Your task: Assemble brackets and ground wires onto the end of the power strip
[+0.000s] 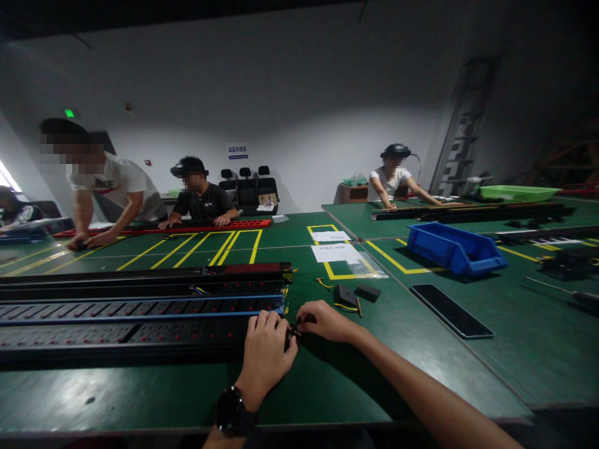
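Note:
My left hand [267,350], with a dark watch on its wrist, is wrapped over the right end of the nearest black power strip [187,330]. Red spots dot the strip's row of sockets. At that same end, my right hand [322,319] has thumb and finger pinched together on something small and dark. A short yellowish tip shows between the hands, but the fingers hide the rest. Right behind lies a blue-edged power strip [140,308]. Past my right hand sit a black block [345,295] with a yellow wire and a flat black piece [367,292].
More black strips [140,280] lie behind. A phone [452,310], a blue bin [453,249], paper sheets [334,252] and a screwdriver [584,299] are on the green table [374,374]. Several people work along its far side, one at a red strip [253,226].

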Demonstrator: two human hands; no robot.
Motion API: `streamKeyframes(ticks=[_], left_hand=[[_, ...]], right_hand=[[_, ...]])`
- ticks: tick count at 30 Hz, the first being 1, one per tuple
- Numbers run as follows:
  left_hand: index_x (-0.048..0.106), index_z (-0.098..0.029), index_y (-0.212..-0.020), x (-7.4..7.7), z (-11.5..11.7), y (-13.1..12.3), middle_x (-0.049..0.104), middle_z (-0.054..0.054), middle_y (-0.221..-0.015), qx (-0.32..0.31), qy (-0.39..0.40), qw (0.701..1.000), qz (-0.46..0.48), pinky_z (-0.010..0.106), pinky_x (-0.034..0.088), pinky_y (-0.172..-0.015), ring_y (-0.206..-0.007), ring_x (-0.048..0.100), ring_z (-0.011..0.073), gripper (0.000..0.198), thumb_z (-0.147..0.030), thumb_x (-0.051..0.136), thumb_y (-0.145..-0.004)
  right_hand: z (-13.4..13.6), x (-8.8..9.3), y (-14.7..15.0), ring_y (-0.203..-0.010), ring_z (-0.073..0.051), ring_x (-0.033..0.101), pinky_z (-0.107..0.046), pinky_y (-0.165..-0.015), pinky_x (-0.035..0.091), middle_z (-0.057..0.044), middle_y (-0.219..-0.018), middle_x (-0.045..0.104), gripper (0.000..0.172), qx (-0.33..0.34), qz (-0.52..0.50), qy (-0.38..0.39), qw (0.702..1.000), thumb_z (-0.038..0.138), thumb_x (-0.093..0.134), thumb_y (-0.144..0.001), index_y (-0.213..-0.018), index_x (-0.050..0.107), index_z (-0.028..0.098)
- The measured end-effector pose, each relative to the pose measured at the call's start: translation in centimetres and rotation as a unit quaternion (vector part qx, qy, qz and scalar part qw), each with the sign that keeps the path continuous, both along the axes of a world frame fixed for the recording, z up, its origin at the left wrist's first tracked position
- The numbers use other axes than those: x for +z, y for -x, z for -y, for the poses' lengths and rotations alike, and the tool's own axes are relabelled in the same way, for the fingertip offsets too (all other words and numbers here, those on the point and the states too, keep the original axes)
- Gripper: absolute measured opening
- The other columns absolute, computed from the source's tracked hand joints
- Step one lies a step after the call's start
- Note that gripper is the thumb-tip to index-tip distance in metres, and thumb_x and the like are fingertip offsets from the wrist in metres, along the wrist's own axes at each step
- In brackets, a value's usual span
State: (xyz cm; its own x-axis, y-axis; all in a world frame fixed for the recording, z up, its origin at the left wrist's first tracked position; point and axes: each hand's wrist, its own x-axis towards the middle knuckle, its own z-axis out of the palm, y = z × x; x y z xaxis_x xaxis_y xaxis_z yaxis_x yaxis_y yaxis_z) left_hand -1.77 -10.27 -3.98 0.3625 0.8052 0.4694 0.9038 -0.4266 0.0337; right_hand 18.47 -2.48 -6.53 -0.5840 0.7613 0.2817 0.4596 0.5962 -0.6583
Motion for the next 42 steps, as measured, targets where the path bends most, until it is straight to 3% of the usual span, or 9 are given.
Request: streamKeyframes(ticks=[42], left_hand=[[0.067,-0.02,-0.088,0.16,0.03,-0.14,0.063,0.007,-0.097,0.008,0.016,1.0,-0.007,0.044,0.039,-0.087,-0.1,0.052,0.0269,0.015,-0.029,0.056,-0.089]], right_hand=[[0.1,0.27,0.09,-0.073,-0.015,0.062,-0.023,-0.066,0.044,-0.002,-0.082,0.071,0.008,-0.007,0.012,-0.009,1.0,0.019,0.072,-0.082,-0.09,0.075,0.017]])
